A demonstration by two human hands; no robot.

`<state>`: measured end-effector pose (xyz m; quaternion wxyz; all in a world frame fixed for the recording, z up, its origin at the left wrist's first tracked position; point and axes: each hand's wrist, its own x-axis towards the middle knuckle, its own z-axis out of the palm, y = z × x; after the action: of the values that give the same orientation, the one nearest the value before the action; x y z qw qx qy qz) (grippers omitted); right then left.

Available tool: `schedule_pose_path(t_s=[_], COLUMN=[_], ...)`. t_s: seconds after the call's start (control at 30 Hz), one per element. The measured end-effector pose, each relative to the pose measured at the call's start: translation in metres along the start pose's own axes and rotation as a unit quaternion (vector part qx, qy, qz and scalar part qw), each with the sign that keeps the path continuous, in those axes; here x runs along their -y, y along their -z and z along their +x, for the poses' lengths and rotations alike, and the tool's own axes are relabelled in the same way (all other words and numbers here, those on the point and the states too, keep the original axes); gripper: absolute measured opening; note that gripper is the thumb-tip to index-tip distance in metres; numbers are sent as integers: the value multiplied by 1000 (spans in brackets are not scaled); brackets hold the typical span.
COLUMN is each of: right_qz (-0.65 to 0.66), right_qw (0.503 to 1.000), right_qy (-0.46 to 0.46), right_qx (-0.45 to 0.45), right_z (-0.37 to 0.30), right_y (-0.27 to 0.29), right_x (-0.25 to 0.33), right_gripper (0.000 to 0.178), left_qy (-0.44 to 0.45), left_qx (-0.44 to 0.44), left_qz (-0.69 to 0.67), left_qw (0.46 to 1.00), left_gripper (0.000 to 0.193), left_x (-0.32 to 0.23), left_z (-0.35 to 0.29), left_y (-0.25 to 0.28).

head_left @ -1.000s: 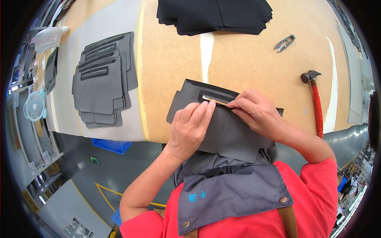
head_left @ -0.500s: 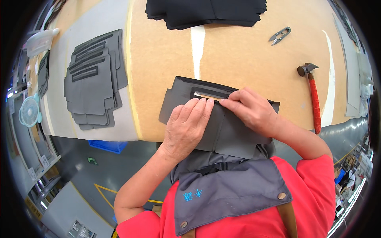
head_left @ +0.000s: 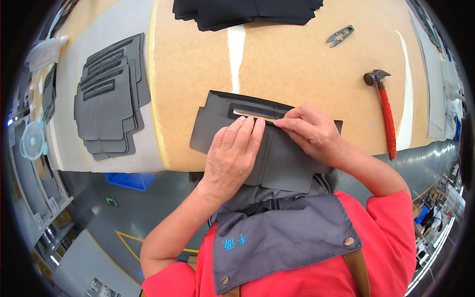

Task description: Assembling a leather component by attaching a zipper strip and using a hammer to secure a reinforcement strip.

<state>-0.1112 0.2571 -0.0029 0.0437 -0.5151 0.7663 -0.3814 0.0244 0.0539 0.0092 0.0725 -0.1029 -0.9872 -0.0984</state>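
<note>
A dark grey sheet panel (head_left: 287, 163), leather-like, lies at the table's near edge and hangs partly over it. Along its far part runs a long slot with a black border (head_left: 231, 110); the tabletop shows through the opening. My left hand (head_left: 231, 151) rests on the panel, fingers stretched out side by side, tips at the slot's near edge. Just right of those tips, my right hand (head_left: 316, 133) pinches the same edge between thumb and forefinger. The exact fold under the right fingertips is hidden.
Similar grey panels (head_left: 106, 109) are stacked on the left. Black sheets (head_left: 247, 12) lie at the far side. On the right are thread snips (head_left: 340, 36) and a red-handled hammer (head_left: 388, 119). A blue bin (head_left: 129, 180) stands below the table edge.
My right fingertips have slid a little to the right along the slot's edge, widening the gap to the left fingertips. The whole view has shifted slightly.
</note>
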Motion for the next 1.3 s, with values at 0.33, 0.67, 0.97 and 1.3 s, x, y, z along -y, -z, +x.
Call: schedule_pose_path(t_s=[0.33, 0.67, 0.97, 1.3], right_qz=[-131, -138, -91, -126], right_qw=[982, 981, 994, 984], right_qy=[130, 133, 54, 126], right_qx=[38, 22, 18, 31], right_z=[-1, -10, -19, -19], right_y=[6, 6, 11, 15], right_x=[2, 0, 1, -2], right_gripper=[42, 39, 41, 36], left_qy=[-4, -19, -27, 3], left_qx=[4, 11, -3, 18], left_qz=[-30, -42, -13, -28], left_qw=[1000, 999, 1000, 999], left_gripper=[49, 50, 47, 55], left_x=[-8, -14, -16, -22], left_z=[2, 1, 3, 4], left_y=[2, 0, 1, 4])
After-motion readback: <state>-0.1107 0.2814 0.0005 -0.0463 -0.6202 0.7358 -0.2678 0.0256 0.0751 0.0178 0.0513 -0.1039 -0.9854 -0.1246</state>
